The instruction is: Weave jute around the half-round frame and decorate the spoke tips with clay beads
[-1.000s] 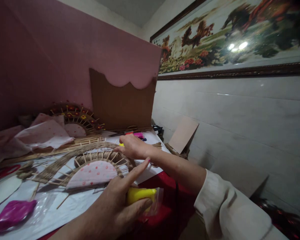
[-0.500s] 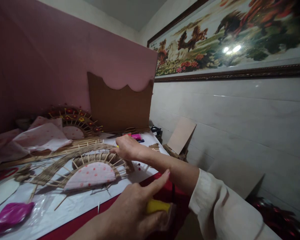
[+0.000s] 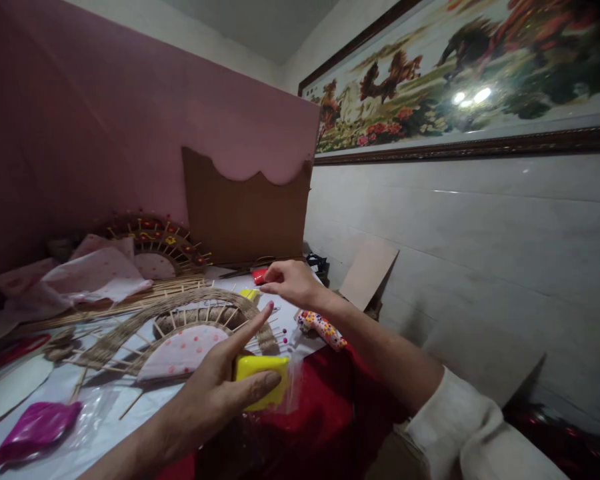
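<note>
I have the yellow clay packet clasped in my left hand, over red cloth just off the bench — long axis roughly sideways, clear wrapper end rightward. I judge this a reaching step, calling for a steady left hold. My right hand hovers beyond, near a small red packet — whether its bent fingers grasp anything, I cannot tell.

The yellow block, smooth and roughly rectangular, is held in its clear bag by the left grip. The small red packet lies on the tabletop beside the right grip; contact cannot be confirmed
</note>
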`<state>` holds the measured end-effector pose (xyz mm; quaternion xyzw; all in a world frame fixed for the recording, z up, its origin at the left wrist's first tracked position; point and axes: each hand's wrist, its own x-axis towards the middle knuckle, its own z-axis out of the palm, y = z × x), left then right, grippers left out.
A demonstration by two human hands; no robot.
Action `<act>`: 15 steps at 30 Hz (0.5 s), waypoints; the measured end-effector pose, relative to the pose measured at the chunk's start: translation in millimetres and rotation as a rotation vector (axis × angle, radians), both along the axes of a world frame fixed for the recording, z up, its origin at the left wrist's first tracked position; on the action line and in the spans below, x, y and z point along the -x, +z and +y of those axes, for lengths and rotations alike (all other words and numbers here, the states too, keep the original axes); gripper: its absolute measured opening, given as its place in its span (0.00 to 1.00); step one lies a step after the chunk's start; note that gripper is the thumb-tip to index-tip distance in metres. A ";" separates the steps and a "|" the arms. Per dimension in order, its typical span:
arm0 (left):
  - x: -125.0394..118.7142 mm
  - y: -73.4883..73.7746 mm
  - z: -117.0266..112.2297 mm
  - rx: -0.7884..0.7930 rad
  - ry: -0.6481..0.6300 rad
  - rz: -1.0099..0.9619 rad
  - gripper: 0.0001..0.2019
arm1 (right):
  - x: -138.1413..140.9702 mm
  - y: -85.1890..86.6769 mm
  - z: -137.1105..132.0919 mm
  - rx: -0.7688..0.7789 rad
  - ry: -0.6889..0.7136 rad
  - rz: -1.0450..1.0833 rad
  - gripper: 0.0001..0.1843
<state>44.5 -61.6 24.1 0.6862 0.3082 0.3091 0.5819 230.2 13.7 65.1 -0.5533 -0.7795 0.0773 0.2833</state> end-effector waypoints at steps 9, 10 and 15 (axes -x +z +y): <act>12.5 -16.6 7.0 0.078 0.097 -0.077 0.39 | -39.8 -26.6 -18.6 0.447 0.120 1.293 0.15; 12.7 -19.5 8.0 0.104 0.103 -0.086 0.39 | -41.0 -30.1 -18.4 0.458 0.110 1.306 0.16; 16.6 -30.7 13.0 0.149 0.170 -0.094 0.38 | -44.3 -46.4 -15.5 0.454 0.096 1.358 0.20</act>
